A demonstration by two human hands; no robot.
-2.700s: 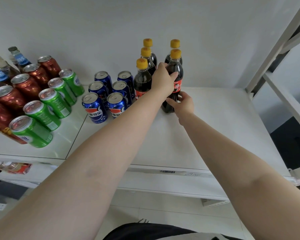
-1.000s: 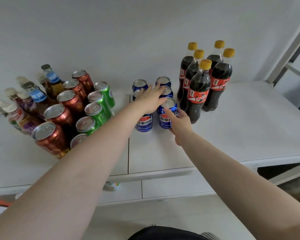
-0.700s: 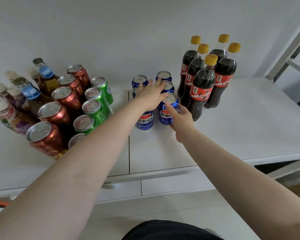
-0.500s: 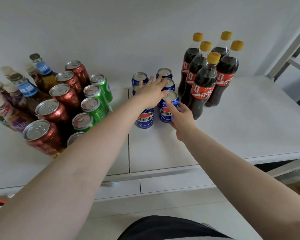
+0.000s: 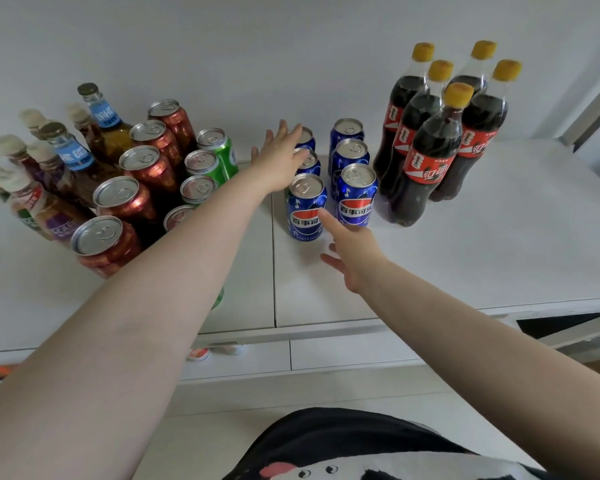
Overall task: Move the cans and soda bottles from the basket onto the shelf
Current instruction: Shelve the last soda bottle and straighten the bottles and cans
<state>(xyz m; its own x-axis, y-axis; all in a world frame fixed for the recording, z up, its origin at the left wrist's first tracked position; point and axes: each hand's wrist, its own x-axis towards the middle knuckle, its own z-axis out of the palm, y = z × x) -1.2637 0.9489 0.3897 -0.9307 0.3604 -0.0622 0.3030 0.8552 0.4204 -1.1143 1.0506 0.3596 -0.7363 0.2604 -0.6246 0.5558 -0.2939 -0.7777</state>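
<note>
Nearest the camera, two bare forearms reach out over the front edge of the white shelf (image 5: 465,258). The right hand (image 5: 355,252) hovers low over the shelf with its fingers (image 5: 326,216) loosely spread and holding nothing; the forefinger points at, and seems to touch, the front of the nearest blue can (image 5: 305,207). Just beyond, six blue cans stand upright in two rows of three. The left hand (image 5: 279,157) lies flat with straight fingers against the left side of the left row, gripping nothing. To the left stand green cans (image 5: 205,164) and red-brown cans (image 5: 125,202), with a cluster of capped glass bottles (image 5: 66,157) beyond them. To the right of the blue cans, five dark soda bottles (image 5: 437,150) with yellow caps stand close together near the back wall.
</note>
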